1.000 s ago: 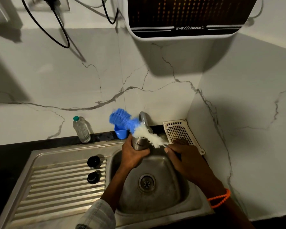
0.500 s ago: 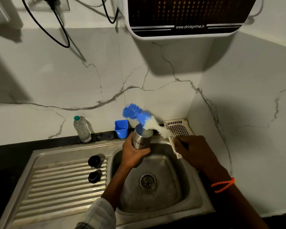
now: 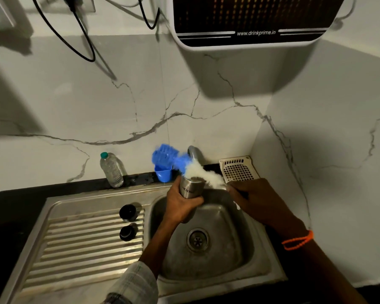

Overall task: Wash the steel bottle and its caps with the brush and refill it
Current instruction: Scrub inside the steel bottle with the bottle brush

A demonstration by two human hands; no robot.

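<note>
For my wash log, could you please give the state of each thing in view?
Steel bottle: uncapped, held over sink by left hand.
Brush: outside bottle, gripped by right hand.
Two caps: off, on drainboard.
Plastic bottle: capped, upright.
Tap: flow unclear.

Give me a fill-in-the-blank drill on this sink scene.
The left hand grips the ____ bottle over the sink basin.
The right hand holds the blue-and-white ____.
Two round black caps rest on the ribbed ____.
The clear plastic bottle has a ____ cap.
Missing: steel; brush; drainboard; green
</note>
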